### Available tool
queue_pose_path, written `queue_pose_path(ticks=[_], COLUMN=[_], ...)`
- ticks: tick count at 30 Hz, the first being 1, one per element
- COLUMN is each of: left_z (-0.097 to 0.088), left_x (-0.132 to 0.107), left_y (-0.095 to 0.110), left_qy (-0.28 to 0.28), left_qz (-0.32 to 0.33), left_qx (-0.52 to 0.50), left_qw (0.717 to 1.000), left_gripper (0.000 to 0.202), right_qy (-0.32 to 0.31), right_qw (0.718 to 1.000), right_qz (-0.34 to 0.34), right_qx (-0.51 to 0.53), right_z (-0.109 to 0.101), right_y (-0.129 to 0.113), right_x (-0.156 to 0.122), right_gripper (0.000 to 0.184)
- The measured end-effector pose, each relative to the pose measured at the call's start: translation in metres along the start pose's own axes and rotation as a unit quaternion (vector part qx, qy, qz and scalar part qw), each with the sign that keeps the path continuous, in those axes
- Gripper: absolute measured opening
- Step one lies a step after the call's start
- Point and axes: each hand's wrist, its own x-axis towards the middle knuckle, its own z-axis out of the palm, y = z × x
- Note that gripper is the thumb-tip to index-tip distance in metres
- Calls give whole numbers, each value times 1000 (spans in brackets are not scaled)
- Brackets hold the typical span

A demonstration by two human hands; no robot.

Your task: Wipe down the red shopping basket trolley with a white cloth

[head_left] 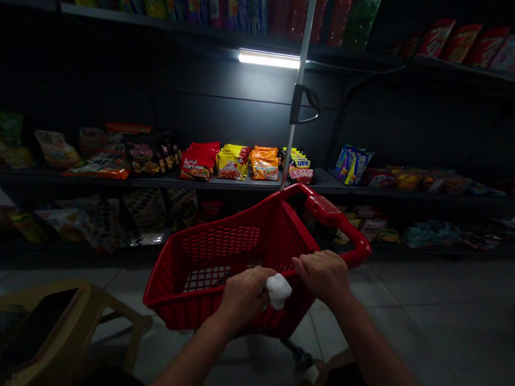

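Observation:
A red plastic shopping basket (215,255) on wheels stands in front of me, tilted, with its handle (328,215) toward the right. My left hand (243,295) is closed around a crumpled white cloth or tissue (278,290) at the basket's near rim. My right hand (322,275) is closed on the near right rim of the basket, just beside the white cloth. The basket looks empty inside.
Dark store shelves (240,185) hold snack packets (233,161) under a lit strip lamp (269,59). A white pole (298,81) with a grip rises behind the basket. A yellow plastic stool (67,320) stands at lower left. Grey tiled floor (432,319) stretches right.

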Motion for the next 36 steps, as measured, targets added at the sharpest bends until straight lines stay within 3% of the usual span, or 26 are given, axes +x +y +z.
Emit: queue_pose_path(ticks=[4,6,9,12,14,16,20,29,32,36], left_z=[-2,-4,-5,-8,-10,-14,-19,-9,-9,-11], left_x=[-1,-3,-6,-10,-14,-16,-13,20,14,-14], left_y=[-7,-12,-16,-19,-23,-27,-27,36,28,-17], left_qy=[2,6,8,4,1,-5,-23,-20,9,84], left_qz=[-2,-8,-5,7,16,23,30,103,123,101], left_qx=[11,21,25,21,12,-1,-21,-108,-109,-77], left_qw=[1000,1000,1000,1000,1000,1000,999,989,986,988], left_gripper=[35,35,35,33,32,32,34,49,52,50], right_qy=[-23,11,53,6,-48,-86,-108,-75,-58,-58], right_qw=[992,986,986,979,961,948,955,972,976,980], right_qz=[-3,25,78,72,58,55,90,123,112,77], right_qx=[120,162,140,193,264,300,262,185,177,177], right_z=[-17,-27,-37,-36,-36,-36,-40,-43,-47,-52], right_y=[11,28,65,96,103,102,88,59,47,24], right_x=[2,4,7,6,2,-3,-8,-1,0,1], right_gripper=[29,25,25,33,44,51,53,61,59,52])
